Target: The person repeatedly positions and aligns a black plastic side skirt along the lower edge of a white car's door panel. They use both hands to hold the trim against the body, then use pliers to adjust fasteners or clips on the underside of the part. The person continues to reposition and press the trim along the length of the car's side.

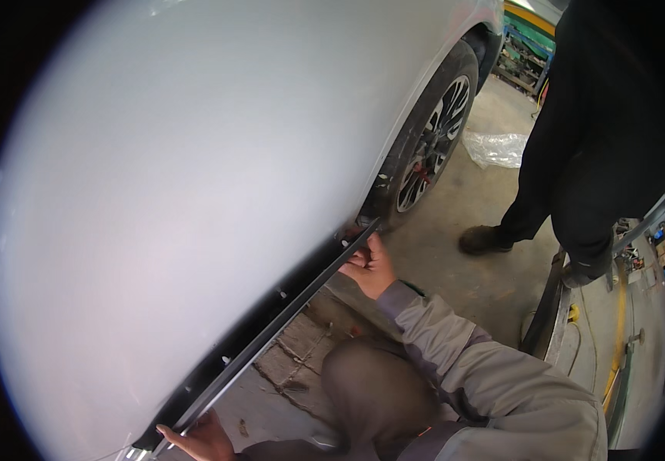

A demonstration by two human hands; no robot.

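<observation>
A long black side sill trim (256, 347) runs along the bottom of a silver-white car door (194, 169), with white clips (227, 360) showing between it and the body. My left hand (203, 439) grips its near end at the lower left, thumb over the edge and the other fingers partly hidden beneath. Close to the wheel (436, 131), my right hand (373, 269) has its fingers bent around the trim's far end. Whether the trim sits tight against the car there, I cannot tell.
Another person in dark trousers (601, 115) stands at the right, one shoe (486, 240) near the wheel. Clear plastic sheeting (495, 149) lies on the floor. A metal rail (551, 307) and a yellow hose (618, 338) are at the right; cracked concrete (294, 346) lies below the trim.
</observation>
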